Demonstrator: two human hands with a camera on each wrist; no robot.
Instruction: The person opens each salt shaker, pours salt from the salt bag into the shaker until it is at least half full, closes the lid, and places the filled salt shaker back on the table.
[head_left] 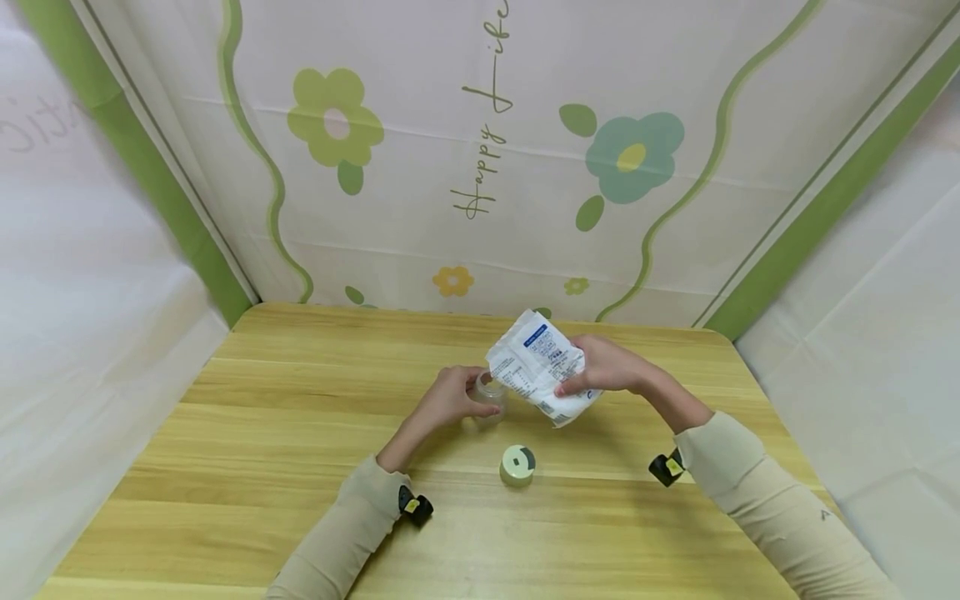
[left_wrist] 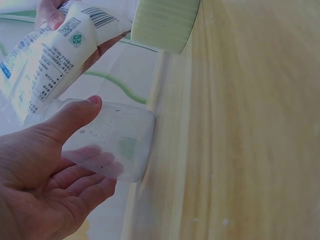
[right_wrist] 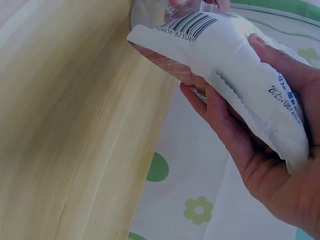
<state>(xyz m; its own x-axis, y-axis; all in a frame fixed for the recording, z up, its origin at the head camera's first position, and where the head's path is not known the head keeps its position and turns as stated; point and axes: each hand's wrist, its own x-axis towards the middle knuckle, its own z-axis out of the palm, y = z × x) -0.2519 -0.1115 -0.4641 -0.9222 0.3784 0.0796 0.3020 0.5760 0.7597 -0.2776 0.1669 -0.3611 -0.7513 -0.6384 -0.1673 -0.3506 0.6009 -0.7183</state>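
Observation:
A clear jar stands upright on the table, with my left hand curled round its side, thumb on the near side and fingers behind. My right hand grips a white printed packet by one end, thumb on top and fingers underneath. The packet is tilted, its other end low over the jar's mouth. In the right wrist view the packet's barcode side shows and my right fingers support it from below. Whether anything passes from packet to jar cannot be seen. In front of the jar sits a pale green lid.
Beneath everything is a light wood-grain table. A white curtain with flowers and green trim hangs behind its far edge, and white cloth walls stand at both sides.

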